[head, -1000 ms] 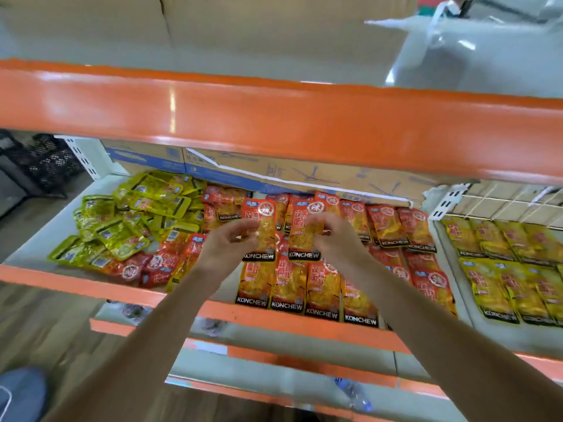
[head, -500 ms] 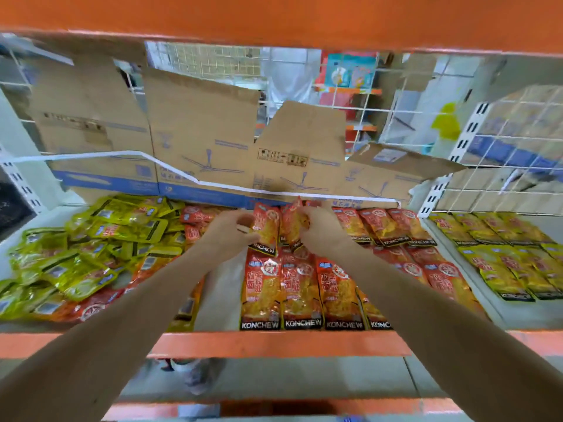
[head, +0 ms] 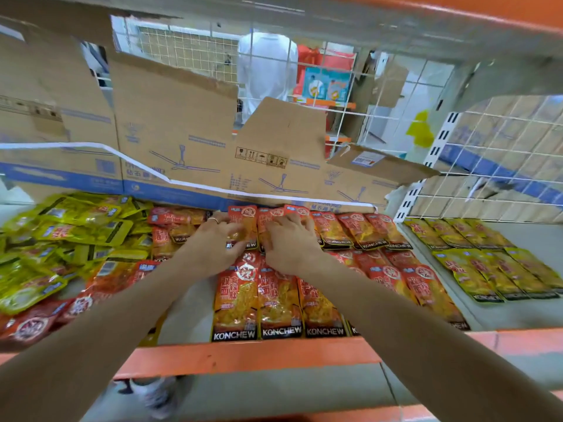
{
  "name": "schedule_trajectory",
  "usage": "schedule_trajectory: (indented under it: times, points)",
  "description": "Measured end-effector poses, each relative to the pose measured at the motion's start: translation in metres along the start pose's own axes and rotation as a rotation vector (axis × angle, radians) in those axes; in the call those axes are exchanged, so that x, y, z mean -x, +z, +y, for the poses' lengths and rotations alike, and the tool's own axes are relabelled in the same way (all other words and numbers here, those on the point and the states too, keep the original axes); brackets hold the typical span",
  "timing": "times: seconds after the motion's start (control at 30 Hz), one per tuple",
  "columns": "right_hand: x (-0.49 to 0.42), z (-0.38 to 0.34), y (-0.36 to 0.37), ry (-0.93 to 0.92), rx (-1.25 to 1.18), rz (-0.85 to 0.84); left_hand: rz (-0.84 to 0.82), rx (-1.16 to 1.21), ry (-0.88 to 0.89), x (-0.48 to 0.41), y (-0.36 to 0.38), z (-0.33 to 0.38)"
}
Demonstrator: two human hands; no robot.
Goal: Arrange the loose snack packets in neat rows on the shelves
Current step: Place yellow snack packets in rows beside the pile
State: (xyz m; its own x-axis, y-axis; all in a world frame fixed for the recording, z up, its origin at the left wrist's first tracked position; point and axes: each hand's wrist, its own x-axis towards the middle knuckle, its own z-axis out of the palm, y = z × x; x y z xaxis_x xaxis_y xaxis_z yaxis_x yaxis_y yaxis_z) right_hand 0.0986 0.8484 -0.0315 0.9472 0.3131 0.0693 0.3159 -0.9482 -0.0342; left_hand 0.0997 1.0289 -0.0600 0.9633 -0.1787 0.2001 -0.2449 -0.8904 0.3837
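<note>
Shelf (head: 243,357), back row: left hand (head: 213,246) is pinching an orange packet (head: 244,219); right hand (head: 289,246), fingers spread, is pressing the neighbouring packet (head: 269,215) flat.

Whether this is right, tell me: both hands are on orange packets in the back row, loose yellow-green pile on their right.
No: head view shows the loose yellow-green pile on their left; left hand and right hand are on orange packets in the back row.

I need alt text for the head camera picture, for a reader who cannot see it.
Left hand and right hand touch orange snack packets in the back row of a shelf. Loose yellow packets lie heaped at left; cardboard stands behind.
</note>
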Motion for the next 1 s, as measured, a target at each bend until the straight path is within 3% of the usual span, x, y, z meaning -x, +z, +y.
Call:
schedule_trajectory:
  times: [0.33,0.53,0.67,0.83,1.0]
  points:
    - [0.006,0.003,-0.004,0.025,-0.041,-0.043,-0.039,-0.038,-0.005,-0.006,-0.007,0.006]
    - [0.024,-0.006,-0.023,0.011,-0.162,0.095,0.001,0.001,-0.064,0.03,-0.028,0.015]
    - [0.025,-0.038,-0.049,-0.102,-0.178,0.116,0.031,-0.027,-0.167,0.063,-0.057,0.013]
    - [0.006,-0.09,-0.073,-0.308,-0.172,0.096,0.21,-0.024,-0.324,0.1,-0.101,-0.007]
    - [-0.014,-0.147,-0.071,-0.461,-0.128,0.034,0.236,-0.055,-0.515,0.144,-0.128,-0.039]
